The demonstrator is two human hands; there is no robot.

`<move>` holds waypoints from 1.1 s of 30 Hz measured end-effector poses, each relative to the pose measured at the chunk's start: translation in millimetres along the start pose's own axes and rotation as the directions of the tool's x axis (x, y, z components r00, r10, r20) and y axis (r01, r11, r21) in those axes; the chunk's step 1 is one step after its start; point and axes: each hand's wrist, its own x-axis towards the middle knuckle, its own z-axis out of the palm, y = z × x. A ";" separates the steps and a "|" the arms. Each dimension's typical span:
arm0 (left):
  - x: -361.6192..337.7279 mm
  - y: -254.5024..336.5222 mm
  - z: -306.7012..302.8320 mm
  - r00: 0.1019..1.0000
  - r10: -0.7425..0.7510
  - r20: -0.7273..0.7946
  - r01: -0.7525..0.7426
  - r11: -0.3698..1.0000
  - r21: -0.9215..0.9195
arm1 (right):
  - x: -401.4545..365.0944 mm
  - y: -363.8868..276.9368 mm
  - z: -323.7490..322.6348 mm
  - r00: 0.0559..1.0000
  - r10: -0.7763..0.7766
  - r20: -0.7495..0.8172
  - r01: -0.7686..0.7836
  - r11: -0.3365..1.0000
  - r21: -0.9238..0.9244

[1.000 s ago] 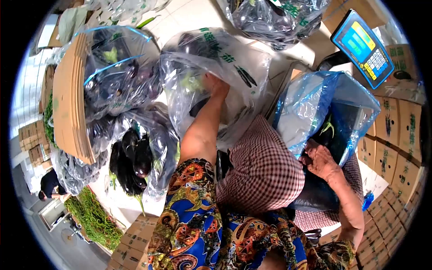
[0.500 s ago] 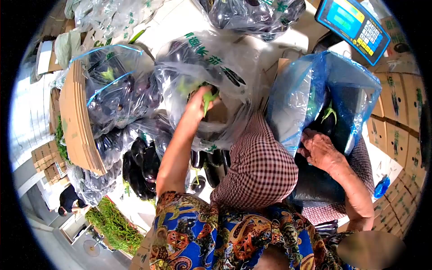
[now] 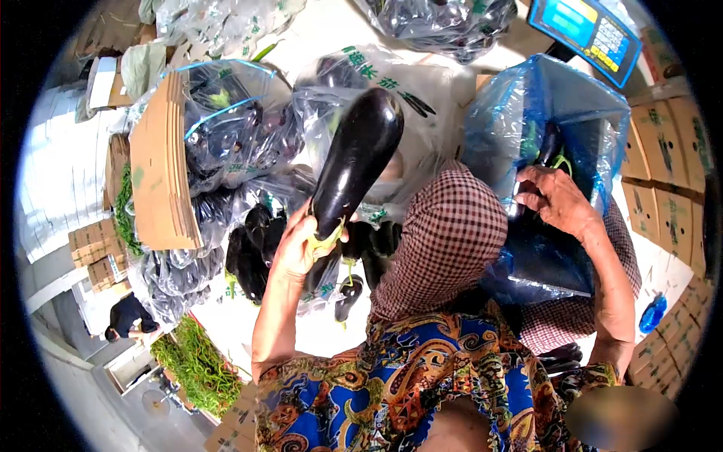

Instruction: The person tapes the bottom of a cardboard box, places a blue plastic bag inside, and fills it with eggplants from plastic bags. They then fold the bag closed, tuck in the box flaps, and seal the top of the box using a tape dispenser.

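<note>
My left hand point(image 3: 295, 247) grips a large dark eggplant point(image 3: 360, 151) by its green stem end, the fat end pointing up and away from me. Behind it lies an open clear plastic bag point(image 3: 433, 90) with green print. My right hand point(image 3: 559, 202) is at the opening of a blue plastic bag point(image 3: 497, 113) that lines a box, its fingers curved and apart. Just beyond those fingers, inside the blue bag, lies an eggplant point(image 3: 551, 143) with a green stem. Loose eggplants point(image 3: 248, 256) rest left of my left forearm.
A blue scale display point(image 3: 587, 38) stands at the top right. Flat cardboard point(image 3: 160, 166) leans beside bagged eggplants point(image 3: 241, 135) at left. Cartons point(image 3: 663, 143) are stacked at right. A person point(image 3: 129, 318) and green peppers point(image 3: 196, 365) are at the lower left.
My left hand has come out of the clear bag towards me and now holds up a large eggplant. My right hand has risen slightly and its fingers have spread.
</note>
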 end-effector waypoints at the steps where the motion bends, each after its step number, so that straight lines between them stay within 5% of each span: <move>1: -1.6 13.6 15.3 0.999 0.046 0.026 -0.048 0.994 0.100 | -2.9 -4.0 -3.2 0.999 0.004 -0.044 -0.001 0.999 0.052; 6: -0.7 55.1 90.5 0.961 0.276 0.004 -0.234 0.807 0.542 | -17.8 -24.8 -19.6 0.970 -0.084 -0.229 0.140 0.960 0.241; 9: 3.0 68.5 119.1 0.960 0.260 0.101 -0.276 0.829 0.487 | -26.6 -39.9 -29.8 0.987 0.035 -0.154 0.045 0.873 0.486; 14: -5.3 68.2 189.2 0.956 0.279 0.094 -0.273 0.722 0.635 | -36.3 -55.3 -37.8 0.953 -0.043 -0.301 0.285 0.471 0.835; 16: -0.8 52.4 208.7 0.834 0.445 0.326 -0.496 0.348 0.795 | -31.6 -57.9 -36.8 0.906 -0.099 -0.411 0.421 0.112 0.900; 18: 9.1 32.5 220.2 0.743 0.476 0.471 -0.566 0.071 0.821 | -28.3 -61.0 -39.9 0.860 -0.071 -0.506 0.499 -0.099 0.861; 20: 9.5 15.9 231.5 0.674 0.444 0.590 -0.632 -0.065 0.772 | -25.2 -52.6 -34.1 0.875 0.101 -0.473 0.483 -0.163 0.860; 22: 18.3 -2.0 233.7 0.576 0.457 0.678 -0.700 -0.153 0.698 | -33.2 -43.0 -33.7 0.866 0.060 -0.496 0.496 -0.234 0.836; 28: 27.1 -29.3 263.8 0.780 0.338 0.526 -0.621 0.517 0.588 | -49.2 -19.2 -26.2 0.853 0.158 -0.497 0.519 -0.352 0.779; 32: 27.1 -37.0 268.0 0.775 0.132 0.618 -0.539 0.648 0.537 | -83.8 -9.0 -49.5 0.800 0.442 -0.406 0.453 -0.001 0.891; 33: 29.7 -41.7 258.6 0.707 0.188 0.682 -0.648 0.560 0.517 | -92.2 2.6 -51.1 0.769 0.498 -0.401 0.409 0.100 0.907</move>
